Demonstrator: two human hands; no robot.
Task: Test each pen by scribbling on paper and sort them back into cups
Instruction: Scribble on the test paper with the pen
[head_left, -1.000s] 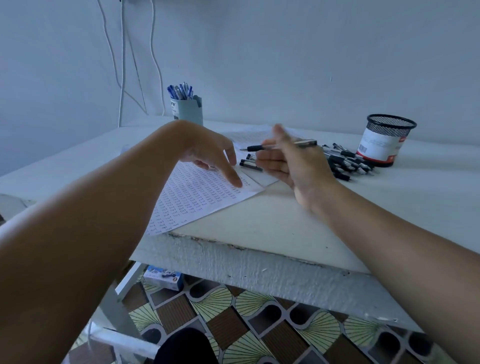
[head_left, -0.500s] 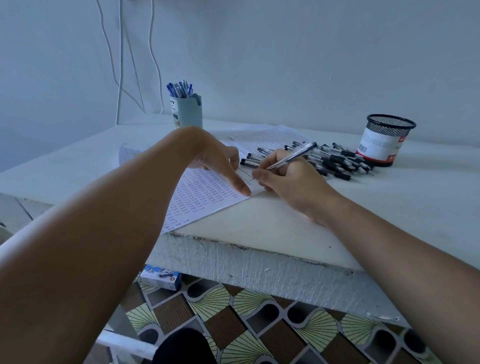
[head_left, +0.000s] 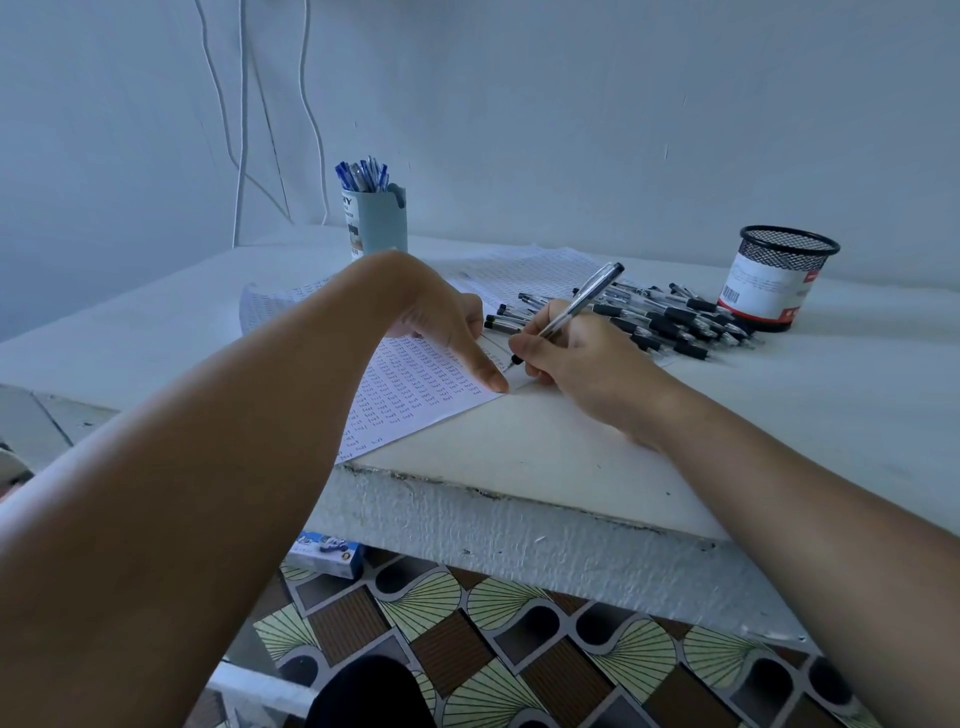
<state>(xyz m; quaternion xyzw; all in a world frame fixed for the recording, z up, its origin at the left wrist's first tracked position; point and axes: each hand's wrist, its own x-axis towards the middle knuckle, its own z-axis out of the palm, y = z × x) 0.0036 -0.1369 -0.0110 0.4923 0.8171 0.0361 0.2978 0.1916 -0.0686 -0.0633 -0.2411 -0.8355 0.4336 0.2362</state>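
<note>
My right hand (head_left: 576, 358) grips a clear black-tipped pen (head_left: 584, 299) in a writing hold, its tip down on the sheet of paper (head_left: 415, 384) covered in rows of small scribbles. My left hand (head_left: 447, 322) presses flat on that sheet, its fingertips right beside the pen tip. A pile of several black pens (head_left: 670, 317) lies on the table behind my right hand. A light blue cup (head_left: 376, 223) at the back holds several blue pens. A black mesh cup (head_left: 774, 278) with a white and red label stands at the right.
The white table (head_left: 779, 395) has a rough chipped front edge. More paper (head_left: 535, 265) lies beyond the hands. White cables (head_left: 241, 124) hang down the wall at the back left. Under the table, a small blue box (head_left: 324, 553) sits on a patterned floor.
My right hand turned the pen from lying level in the air to a writing hold and brought its tip down onto the paper. My left hand stayed pressing on the sheet.
</note>
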